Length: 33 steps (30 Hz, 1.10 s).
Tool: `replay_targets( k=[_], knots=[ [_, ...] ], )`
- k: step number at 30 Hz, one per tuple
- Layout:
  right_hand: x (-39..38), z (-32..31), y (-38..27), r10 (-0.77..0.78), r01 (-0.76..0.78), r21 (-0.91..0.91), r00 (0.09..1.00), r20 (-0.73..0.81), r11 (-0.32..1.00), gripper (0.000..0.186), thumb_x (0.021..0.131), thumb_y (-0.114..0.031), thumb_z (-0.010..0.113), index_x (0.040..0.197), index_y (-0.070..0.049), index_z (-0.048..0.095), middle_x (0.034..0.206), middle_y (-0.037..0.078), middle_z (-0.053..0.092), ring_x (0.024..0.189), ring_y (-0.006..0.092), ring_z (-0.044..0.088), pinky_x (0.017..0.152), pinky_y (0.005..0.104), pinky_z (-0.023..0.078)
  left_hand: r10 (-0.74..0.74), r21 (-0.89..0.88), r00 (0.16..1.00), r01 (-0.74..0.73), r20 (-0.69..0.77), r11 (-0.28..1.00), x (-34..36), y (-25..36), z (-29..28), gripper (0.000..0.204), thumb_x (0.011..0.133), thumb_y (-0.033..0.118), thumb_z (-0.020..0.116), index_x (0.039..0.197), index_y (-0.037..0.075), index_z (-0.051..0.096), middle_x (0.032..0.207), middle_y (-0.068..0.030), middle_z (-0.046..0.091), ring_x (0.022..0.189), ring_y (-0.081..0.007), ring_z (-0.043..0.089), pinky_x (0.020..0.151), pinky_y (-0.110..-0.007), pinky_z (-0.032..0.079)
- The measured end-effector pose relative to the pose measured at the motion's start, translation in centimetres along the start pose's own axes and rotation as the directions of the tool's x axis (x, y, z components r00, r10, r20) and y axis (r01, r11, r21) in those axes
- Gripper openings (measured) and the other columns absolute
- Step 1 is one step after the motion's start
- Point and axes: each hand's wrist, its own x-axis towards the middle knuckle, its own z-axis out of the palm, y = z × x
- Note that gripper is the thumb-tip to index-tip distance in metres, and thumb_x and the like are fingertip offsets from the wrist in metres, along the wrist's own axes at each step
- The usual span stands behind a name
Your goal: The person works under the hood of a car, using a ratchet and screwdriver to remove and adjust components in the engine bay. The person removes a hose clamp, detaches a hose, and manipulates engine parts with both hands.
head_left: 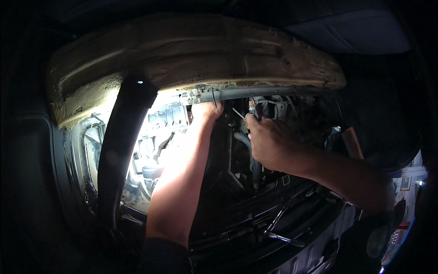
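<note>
My left hand (207, 109) reaches up to the dark metal rail (262, 92) beneath a raised tan, padded panel (196, 55); its fingers are mostly hidden there. My right hand (269, 139) is closed around a small, slim object (252, 105) with a reddish band, among brackets and parts under the rail; I cannot make out what it is. A thin rod (236, 110) lies between my hands. A grey hose (255, 169) runs down below my right hand. A bright light washes over the parts around my left forearm.
A black strut (116, 150) stands left of my left arm. A ratchet-like tool (278, 235) with an extension lies on the lower front edge. An orange finned part (353, 144) sits right of my right hand. Dark bodywork (29, 173) borders the opening.
</note>
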Motion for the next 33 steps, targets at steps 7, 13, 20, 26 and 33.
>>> replay_targets(
  k=[7, 13, 20, 26, 33],
  knots=[
    [-0.1, 0.8, -1.2, -0.013, 0.032, -0.378, 0.999, 0.053, 0.925, 0.055, 0.091, -0.004, 0.061, 0.142, 0.011, 0.046, 0.120, 0.028, 0.064, 0.091, 0.0365, 0.073, 0.079, 0.0439, 0.060, 0.015, 0.000, 1.000, -0.015, 0.013, 1.000, 0.2, -0.5, 0.6, 0.047, 0.100, 0.036, 0.045, 0.132, 0.011, 0.067, 0.139, -0.0180, 0.063, 0.129, -0.0386, 0.058, 0.110, -0.048, 0.047],
    [0.2, 1.0, -0.2, -0.014, 0.011, -0.067, 0.999, -0.030, 0.998, 0.050, 0.095, -0.007, 0.060, 0.140, 0.012, 0.049, 0.109, 0.028, 0.067, 0.091, 0.0388, 0.072, 0.081, 0.0442, 0.059, 0.034, -0.030, 0.993, -0.037, -0.114, 0.999, 0.0, -0.7, 1.6, 0.048, 0.099, 0.038, 0.046, 0.132, 0.010, 0.066, 0.138, -0.0175, 0.063, 0.132, -0.0386, 0.056, 0.112, -0.049, 0.044],
    [0.5, 1.0, 0.2, 0.082, -0.077, 0.254, 0.997, -0.008, 0.964, 0.048, 0.096, -0.009, 0.062, 0.139, 0.009, 0.051, 0.111, 0.028, 0.069, 0.096, 0.0408, 0.071, 0.085, 0.0463, 0.057, 0.014, 0.007, 1.000, -0.014, -0.003, 1.000, 0.2, -0.4, 1.0, 0.046, 0.100, 0.038, 0.046, 0.132, 0.012, 0.066, 0.137, -0.0164, 0.064, 0.130, -0.0369, 0.059, 0.109, -0.048, 0.047],
    [0.6, 0.6, -1.4, 0.026, -0.023, -0.317, 1.000, 0.006, 0.948, 0.050, 0.094, -0.002, 0.059, 0.142, 0.008, 0.049, 0.120, 0.028, 0.066, 0.101, 0.0389, 0.071, 0.089, 0.0449, 0.057, -0.067, 0.012, 0.994, 0.067, 0.081, 0.998, 0.0, -0.3, 0.9, 0.050, 0.103, 0.045, 0.044, 0.140, 0.015, 0.060, 0.143, -0.0140, 0.061, 0.133, -0.0359, 0.056, 0.110, -0.048, 0.047],
    [1.0, 1.1, -0.1, 0.093, -0.069, 0.293, 0.993, -0.071, 0.954, 0.050, 0.097, -0.011, 0.060, 0.140, 0.012, 0.050, 0.101, 0.029, 0.071, 0.096, 0.0402, 0.072, 0.086, 0.0458, 0.056, -0.025, 0.006, 1.000, 0.025, 0.007, 1.000, -0.1, -0.5, 1.2, 0.054, 0.102, 0.047, 0.045, 0.141, 0.013, 0.060, 0.148, -0.0154, 0.056, 0.138, -0.0365, 0.052, 0.114, -0.048, 0.043]
  ],
)
